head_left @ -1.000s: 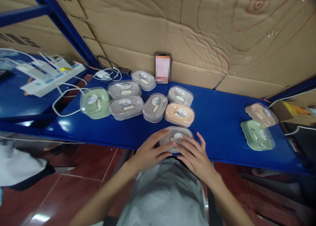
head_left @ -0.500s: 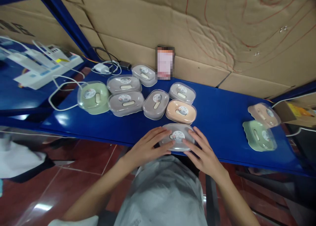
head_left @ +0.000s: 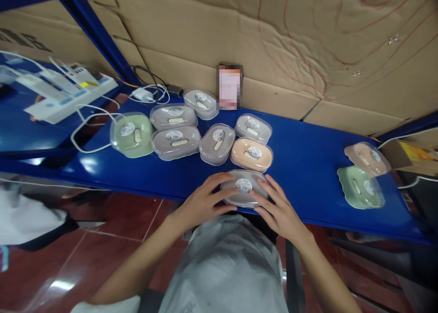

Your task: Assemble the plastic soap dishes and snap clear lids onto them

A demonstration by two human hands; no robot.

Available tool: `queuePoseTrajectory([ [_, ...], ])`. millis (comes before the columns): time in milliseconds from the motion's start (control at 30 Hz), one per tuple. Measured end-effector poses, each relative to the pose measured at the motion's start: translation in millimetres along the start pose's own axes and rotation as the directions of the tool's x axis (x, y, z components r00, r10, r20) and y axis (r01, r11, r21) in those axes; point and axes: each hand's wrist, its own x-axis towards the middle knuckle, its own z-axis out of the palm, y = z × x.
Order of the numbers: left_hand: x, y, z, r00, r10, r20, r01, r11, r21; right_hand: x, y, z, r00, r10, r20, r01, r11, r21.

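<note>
A grey soap box with a clear lid [head_left: 243, 185] lies at the near edge of the blue shelf [head_left: 301, 167], right in front of me. My left hand [head_left: 205, 200] presses on its left end and my right hand [head_left: 278, 207] covers its right end, fingers spread over the lid. Just beyond it sits an orange soap box [head_left: 252, 154]. Further back are several grey boxes, such as one [head_left: 216, 143] beside the orange box, and a green one [head_left: 131, 134] at the left.
At the right of the shelf lie a green box [head_left: 359, 187] and a pink box [head_left: 367, 158]. A phone [head_left: 229, 86] leans on the cardboard wall. A white charger with cables [head_left: 147, 94] and a power strip [head_left: 68, 98] sit at the left.
Both hands have shifted on the grey box's lid; my right fingers have drawn in closer to the round label. The box stays at the shelf's near edge.
</note>
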Motion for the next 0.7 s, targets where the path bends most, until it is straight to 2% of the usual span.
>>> queuePoseTrajectory([
  [133,0.3,-1.1,2.2,1.0,0.029,0.007,-0.029,0.999,0.045,0.3,-0.3,2.2,1.0,0.012,0.012,-0.012,1.0,-0.011],
  [267,0.2,1.0,5.2,0.996,0.09,0.008,-0.09,0.988,0.127,-7.3,-0.5,5.7,0.999,0.02,-0.036,-0.02,1.0,-0.009],
  [567,6.9,6.7,8.3,0.993,0.118,-0.007,-0.116,0.984,0.136,-14.4,-0.7,12.0,0.986,0.089,-0.14,-0.088,0.996,0.018],
  [700,7.1,6.8,8.4,0.993,0.12,-0.004,-0.118,0.983,0.137,-16.6,0.2,12.8,0.984,0.103,-0.147,-0.099,0.994,0.036],
])
